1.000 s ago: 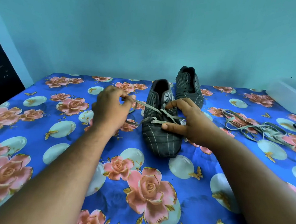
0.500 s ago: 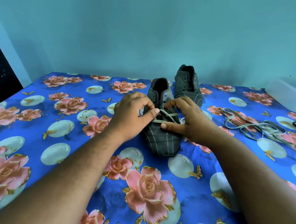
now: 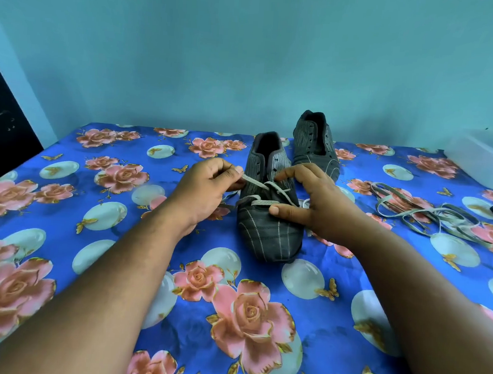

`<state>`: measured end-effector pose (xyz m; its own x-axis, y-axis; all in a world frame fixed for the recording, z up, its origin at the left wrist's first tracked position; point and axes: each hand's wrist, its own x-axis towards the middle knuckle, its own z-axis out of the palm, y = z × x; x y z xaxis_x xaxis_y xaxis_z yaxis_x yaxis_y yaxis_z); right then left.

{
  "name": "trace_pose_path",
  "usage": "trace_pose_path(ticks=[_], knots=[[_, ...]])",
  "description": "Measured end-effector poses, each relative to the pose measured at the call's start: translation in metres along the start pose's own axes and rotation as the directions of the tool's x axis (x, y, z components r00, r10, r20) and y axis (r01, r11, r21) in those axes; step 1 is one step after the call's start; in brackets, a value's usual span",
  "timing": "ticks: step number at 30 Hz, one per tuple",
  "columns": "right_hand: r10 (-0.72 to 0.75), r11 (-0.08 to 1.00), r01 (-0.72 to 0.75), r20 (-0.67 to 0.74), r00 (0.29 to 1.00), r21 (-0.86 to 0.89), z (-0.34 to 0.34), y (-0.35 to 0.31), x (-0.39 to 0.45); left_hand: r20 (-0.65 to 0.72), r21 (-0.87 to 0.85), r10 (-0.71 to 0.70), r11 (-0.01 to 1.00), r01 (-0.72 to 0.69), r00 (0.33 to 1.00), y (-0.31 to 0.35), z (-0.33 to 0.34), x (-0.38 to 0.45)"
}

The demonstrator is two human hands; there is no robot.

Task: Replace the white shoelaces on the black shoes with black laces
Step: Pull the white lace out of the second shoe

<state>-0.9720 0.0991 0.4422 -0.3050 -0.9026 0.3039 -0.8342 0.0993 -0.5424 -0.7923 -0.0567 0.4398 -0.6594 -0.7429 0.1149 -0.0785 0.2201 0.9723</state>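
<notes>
Since the white lace (image 3: 264,191) is only threaded through the lower eyelets of the near shoe (image 3: 269,217), pull it out straight along the eyelet axis, one crossing at a time, shoe pinned. Head view: left hand (image 3: 207,190) pinches the lace end, fingers curled. Right hand (image 3: 314,200) steadies the shoe, thumb pressing the vamp, fingers on the tongue. Far shoe (image 3: 315,145) is laceless; loose laces (image 3: 430,213) lie well to the right.

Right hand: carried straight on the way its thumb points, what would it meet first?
Probably the white lace lying across the near shoe; the right hand has its thumb tip right beside it, pointing leftward. Depth is unclear.
</notes>
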Motion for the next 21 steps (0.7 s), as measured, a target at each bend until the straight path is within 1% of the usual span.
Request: trace_pose_path(ticks=[2, 6, 11, 13, 15, 18, 19, 21], knots=[[0.005, 1.0, -0.005, -0.001, 1.0, -0.008, 0.0, -0.001, 0.0, 0.019, -0.032, -0.025, 0.999, 0.025, 1.0, 0.0, 0.0, 0.0], [-0.001, 1.0, 0.001, 0.005, 1.0, -0.017, 0.0, 0.0, 0.0, 0.03, -0.042, -0.02, 0.999, 0.021, 0.999, 0.005, -0.002, -0.004], [-0.002, 1.0, 0.003, 0.012, 1.0, -0.029, -0.001, 0.003, 0.0, -0.009, -0.049, 0.028, 0.998, -0.029, 1.0, 0.015, -0.002, -0.012], [-0.009, 1.0, 0.01, 0.011, 1.0, -0.029, 0.0, 0.004, 0.001, 0.015, -0.053, 0.028, 0.998, -0.027, 0.999, 0.017, -0.001, -0.013], [-0.02, 0.999, 0.02, 0.004, 1.0, -0.032, 0.001, 0.006, 0.001, 0.066, -0.031, 0.037, 0.999, -0.035, 0.997, 0.019, 0.001, -0.015], [-0.02, 0.999, 0.021, 0.008, 1.0, -0.031, 0.0, 0.006, 0.001, 0.137, -0.049, 0.083, 0.996, -0.077, 0.987, 0.021, 0.001, -0.017], [-0.019, 0.999, 0.02, 0.009, 1.0, -0.031, 0.0, 0.006, 0.001, 0.144, -0.073, 0.097, 0.994, -0.087, 0.985, 0.022, 0.001, -0.017], [-0.013, 0.999, 0.014, 0.013, 1.0, -0.033, -0.001, 0.005, 0.001, 0.114, -0.117, 0.127, 0.987, -0.114, 0.985, 0.024, -0.002, -0.016]])
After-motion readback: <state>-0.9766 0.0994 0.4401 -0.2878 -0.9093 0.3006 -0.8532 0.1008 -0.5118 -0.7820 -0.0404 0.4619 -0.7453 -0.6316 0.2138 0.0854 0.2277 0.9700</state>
